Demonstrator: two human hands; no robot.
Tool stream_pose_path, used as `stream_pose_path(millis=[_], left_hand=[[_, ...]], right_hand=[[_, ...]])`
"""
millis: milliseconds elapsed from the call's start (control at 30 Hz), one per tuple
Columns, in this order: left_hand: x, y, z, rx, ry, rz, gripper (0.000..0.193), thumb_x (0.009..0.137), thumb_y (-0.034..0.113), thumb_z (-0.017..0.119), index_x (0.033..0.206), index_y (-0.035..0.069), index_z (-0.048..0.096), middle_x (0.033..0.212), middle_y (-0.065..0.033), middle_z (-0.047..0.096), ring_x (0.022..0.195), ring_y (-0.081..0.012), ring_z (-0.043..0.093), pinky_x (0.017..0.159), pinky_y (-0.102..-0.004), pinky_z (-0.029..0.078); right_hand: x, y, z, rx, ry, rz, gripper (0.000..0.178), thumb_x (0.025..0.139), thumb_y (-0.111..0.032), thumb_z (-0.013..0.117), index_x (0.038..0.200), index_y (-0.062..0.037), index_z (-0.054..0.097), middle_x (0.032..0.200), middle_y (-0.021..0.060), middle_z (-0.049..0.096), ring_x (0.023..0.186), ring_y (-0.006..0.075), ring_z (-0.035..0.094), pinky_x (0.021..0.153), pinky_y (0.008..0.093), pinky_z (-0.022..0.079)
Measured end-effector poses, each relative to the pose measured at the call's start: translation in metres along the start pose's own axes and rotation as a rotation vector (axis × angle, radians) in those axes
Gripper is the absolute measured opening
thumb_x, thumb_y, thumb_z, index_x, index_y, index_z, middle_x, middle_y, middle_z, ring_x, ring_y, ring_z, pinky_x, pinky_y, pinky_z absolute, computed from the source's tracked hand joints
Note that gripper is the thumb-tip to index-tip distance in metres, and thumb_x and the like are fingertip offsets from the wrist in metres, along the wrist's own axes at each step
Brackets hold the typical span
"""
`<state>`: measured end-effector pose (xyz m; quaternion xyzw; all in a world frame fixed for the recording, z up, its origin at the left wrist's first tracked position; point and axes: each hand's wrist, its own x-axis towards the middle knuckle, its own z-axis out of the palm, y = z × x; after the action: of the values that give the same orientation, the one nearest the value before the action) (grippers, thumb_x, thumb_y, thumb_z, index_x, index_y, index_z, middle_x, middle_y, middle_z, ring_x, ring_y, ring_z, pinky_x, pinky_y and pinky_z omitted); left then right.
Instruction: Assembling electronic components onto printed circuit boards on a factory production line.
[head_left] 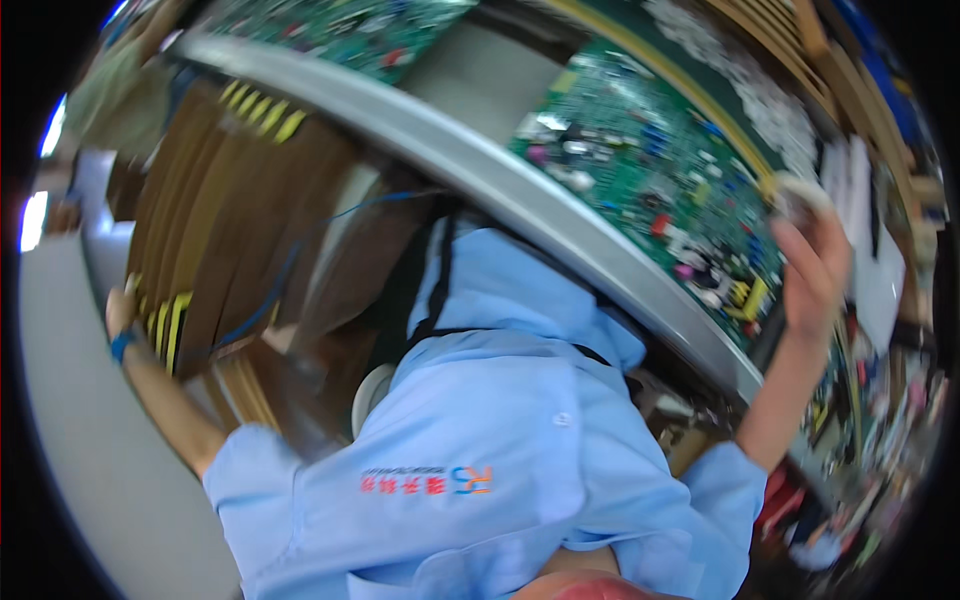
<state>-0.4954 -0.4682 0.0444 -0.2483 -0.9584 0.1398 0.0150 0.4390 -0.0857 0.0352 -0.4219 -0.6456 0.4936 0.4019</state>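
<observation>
Pale item [800, 190] sits in right hand [818, 262]; blue shirt [500, 425] bears red lettering [434, 485].

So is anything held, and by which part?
The right hand seems to hold a blurred, pale round object by its edge; whether the left hand holds anything cannot be told.

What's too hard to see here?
In the head view:
- Pale thing at the right hand: too blurred to name.
- Left hand: small and blurred; I can't tell whether it grips anything.
- Green circuit board: its little parts are too small and smeared to count.
- Other person: blurred, and cut off by the picture's dark rim.
</observation>
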Motion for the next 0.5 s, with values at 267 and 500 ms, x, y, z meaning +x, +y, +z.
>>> stream_pose_path(millis=[267,500], left_hand=[[0.057,0.127,0.049,-0.209,-0.172,0.000,0.055,0.085,0.041,0.068,0.071,-0.012,0.060,0.057,-0.0099,0.052,0.055,-0.0157,0.046,0.051,-0.0393,0.040],[0.129,0.017,0.072,0.978,-0.064,1.027,0.024,0.085,0.019,0.068,0.094,-0.003,0.064,0.069,-0.0130,0.067,0.062,-0.0281,0.064,0.058,-0.0401,0.048]], right_hand=[[0.014,-0.021,0.035,-0.074,0.013,0.133,0.040,0.078,-0.008,0.075,0.115,-0.0004,0.062,0.100,0.0047,0.065,0.093,0.0119,0.062,0.088,0.0259,0.049],[0.028,-0.013,0.060,-0.205,-0.070,0.063,0.034,0.081,-0.003,0.071,0.114,-0.0006,0.063,0.104,0.0062,0.066,0.093,0.0121,0.063,0.084,0.0255,0.050]])
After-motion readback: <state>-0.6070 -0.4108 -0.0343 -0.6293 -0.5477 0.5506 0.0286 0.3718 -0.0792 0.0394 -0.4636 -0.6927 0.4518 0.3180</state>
